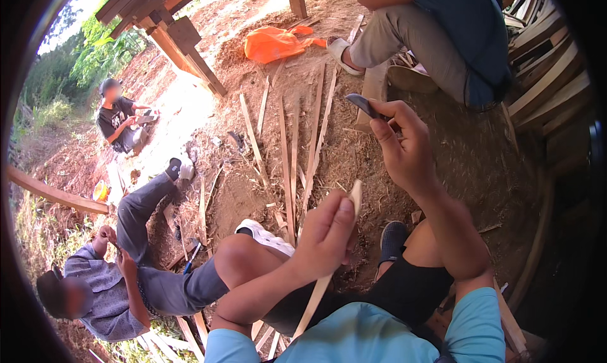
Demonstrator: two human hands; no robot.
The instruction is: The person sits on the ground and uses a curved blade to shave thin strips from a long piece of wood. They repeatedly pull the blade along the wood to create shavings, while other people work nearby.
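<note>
The left forearm [259,290] rises from the lower edge, slanting up and inward. The left hand [325,233] is closed, its fingers curled and the thumb on top, the back of the hand toward the camera. The right forearm [455,233] comes up from the lower right, elbow bent, leaning inward. The right hand [401,145] is held higher and farther out, well apart from the left, thumb and forefinger pinched together.
</note>
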